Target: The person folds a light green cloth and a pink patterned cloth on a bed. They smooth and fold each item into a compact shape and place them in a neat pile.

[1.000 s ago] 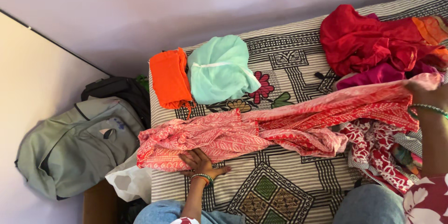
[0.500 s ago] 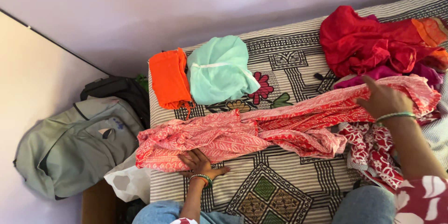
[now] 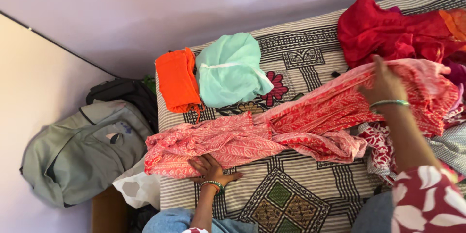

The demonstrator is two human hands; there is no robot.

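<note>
In the head view, a long red and pink printed cloth [image 3: 301,126] lay stretched across the bed [image 3: 291,199], running from near the left edge toward the heap of clothes at the right. The left hand [image 3: 209,169] rested at the cloth's left end with its fingers [image 3: 199,162] spread fairly flat, pressing on the lower edge of the fabric rather than closed round it; the thumb pointed out over the patterned bedsheet. The right hand [image 3: 384,83] was up at the far end, its fingers curled down onto the bunched cloth, though whether they pinched a fold or only lay on it could not be told from behind. The likeliest trouble, as a judgement, was that the left end might slip: it was only held down by a flat palm, close to the bed's edge, so a firm pull from the right could drag it free or bunch the middle, which was already twisted and rumpled. The right end overlapped a red garment pile [image 3: 393,31] and a red-and-white printed piece [image 3: 383,145], so a lift there could snag one and bring it along. A folded orange garment [image 3: 177,80] and a pale mint green one [image 3: 230,70] sat just beyond the cloth and could be nudged by a sweep. Beside the bed stood a grey backpack [image 3: 77,158] and a white plastic bag [image 3: 136,187], where anything sliding off would land.
</note>
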